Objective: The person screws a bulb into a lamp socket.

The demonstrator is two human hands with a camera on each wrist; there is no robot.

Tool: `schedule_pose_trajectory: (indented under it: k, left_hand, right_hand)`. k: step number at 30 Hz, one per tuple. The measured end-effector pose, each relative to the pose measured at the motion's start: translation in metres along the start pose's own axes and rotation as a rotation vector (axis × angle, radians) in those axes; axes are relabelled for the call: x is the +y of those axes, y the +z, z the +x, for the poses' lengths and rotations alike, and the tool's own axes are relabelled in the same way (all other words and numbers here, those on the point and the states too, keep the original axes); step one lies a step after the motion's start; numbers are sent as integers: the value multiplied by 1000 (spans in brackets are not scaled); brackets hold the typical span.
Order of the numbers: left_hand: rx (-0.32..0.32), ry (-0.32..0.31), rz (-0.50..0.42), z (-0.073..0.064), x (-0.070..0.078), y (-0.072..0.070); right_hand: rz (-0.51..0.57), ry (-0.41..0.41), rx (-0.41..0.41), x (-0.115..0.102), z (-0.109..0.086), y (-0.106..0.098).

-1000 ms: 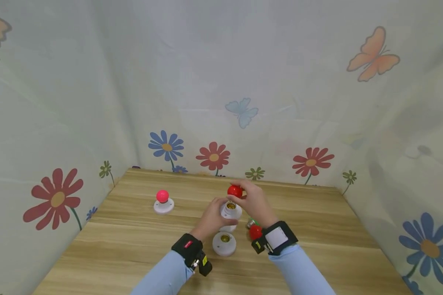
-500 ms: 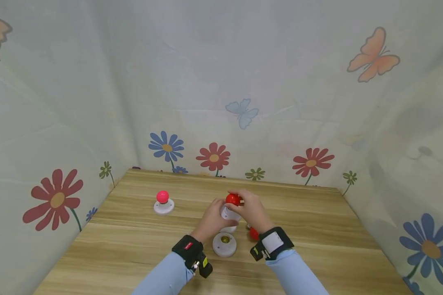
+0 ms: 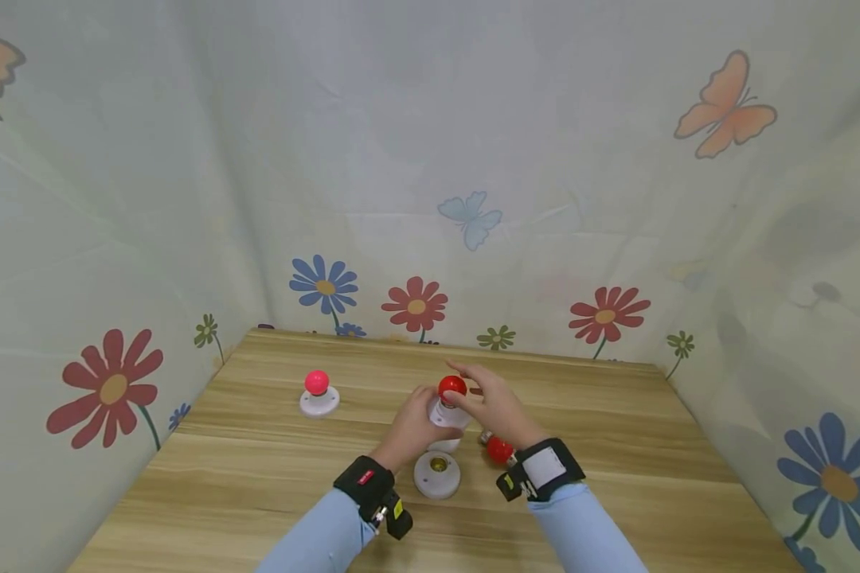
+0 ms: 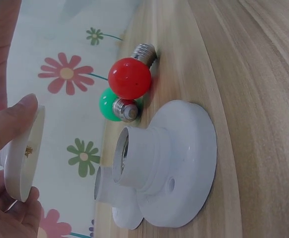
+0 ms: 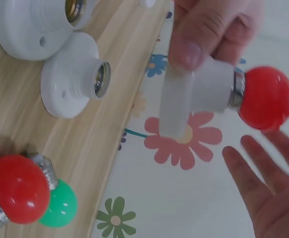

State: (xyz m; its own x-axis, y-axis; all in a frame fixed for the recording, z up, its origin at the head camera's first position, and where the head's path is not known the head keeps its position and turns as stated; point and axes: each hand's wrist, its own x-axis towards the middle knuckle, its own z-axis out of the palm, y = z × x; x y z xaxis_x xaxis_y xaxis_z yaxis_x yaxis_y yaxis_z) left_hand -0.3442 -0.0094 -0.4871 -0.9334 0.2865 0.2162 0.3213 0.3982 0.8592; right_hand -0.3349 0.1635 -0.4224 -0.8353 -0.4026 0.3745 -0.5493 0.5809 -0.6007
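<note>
My left hand (image 3: 410,430) grips a white lamp holder (image 5: 211,89) by its round base, raised above the table. A red bulb (image 5: 269,98) stands in that holder's mouth, with part of its metal screw base showing in the right wrist view. Around the bulb, my right hand (image 3: 503,410) has its fingers spread and fairly straight; the thumb lies at the bulb's side in the head view. Below the hands, a second white lamp holder (image 4: 179,163) sits on the table with its socket bare. Behind it stands another bare lamp holder (image 5: 72,77).
Right of the holders, a loose red bulb (image 4: 129,78) and a green bulb (image 4: 108,104) lie on the wooden table (image 3: 258,477). At the back left, a pink-red bulb (image 3: 317,382) is fitted in a white holder (image 3: 319,403). A flowered curtain (image 3: 401,159) surrounds the table.
The right hand has lowered the red bulb from above the holder into its mouth. Its fingers have since spread away from the bulb. The left hand has stayed in place.
</note>
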Motion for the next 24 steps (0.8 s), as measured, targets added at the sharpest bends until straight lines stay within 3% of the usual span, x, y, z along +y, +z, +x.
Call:
schedule_pose_trajectory:
  k: [7, 12, 24]
  left_hand:
    - [7, 11, -1, 0, 0, 0]
    - [1, 14, 22, -2, 3, 1]
    - [1, 0, 34, -2, 1, 3]
  right_hand:
    - [-8, -135, -146, 2, 1, -14]
    - [-12, -125, -200, 4, 1, -15]
    - [-10, -100, -215, 0, 3, -16]
